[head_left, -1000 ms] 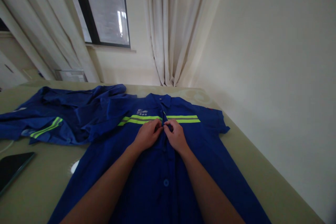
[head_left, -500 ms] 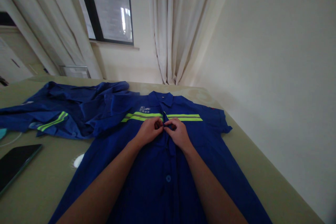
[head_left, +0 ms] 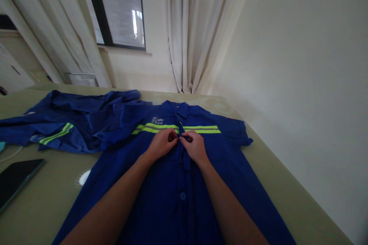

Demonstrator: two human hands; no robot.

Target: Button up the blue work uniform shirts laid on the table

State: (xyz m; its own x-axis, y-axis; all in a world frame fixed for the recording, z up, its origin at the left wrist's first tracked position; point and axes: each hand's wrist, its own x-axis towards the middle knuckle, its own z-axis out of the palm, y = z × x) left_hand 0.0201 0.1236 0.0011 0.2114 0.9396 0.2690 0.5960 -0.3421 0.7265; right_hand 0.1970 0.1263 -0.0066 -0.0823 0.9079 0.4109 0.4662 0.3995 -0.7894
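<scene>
Blue work shirt (head_left: 163, 191) lies spread on the pale green table (head_left: 60, 187), front side up, its collar (head_left: 175, 110) pointing away from the person and its lower part coming toward the body, under the two forearms. From where I stand, I see both hands above the middle of the chest, a little below the collar and just at the lower edge of the yellow-green striped band (head_left: 201, 129). The left hand (head_left: 162, 143) has its thumb and forefinger pressed together on the front opening, from the left side; the right hand (head_left: 194, 146) makes the same pinch from the right side, so the fingertips of both almost meet at the centre line. Both are gripping the cloth of this opening, but I cannot tell if a button is between the fingers, because it is too small and dark there. Lower on the same line, between the forearms, one round button (head_left: 183, 196) shows clearly. A white printed mark (head_left: 157, 120) is above the band, beyond the left hand. To the left, a second blue garment (head_left: 83, 107) lies crumpled, meeting the shirt at its sleeve. Nearer to the person, on this same side, a dark flat device (head_left: 18, 180) rests on the table, well apart from the hands.
</scene>
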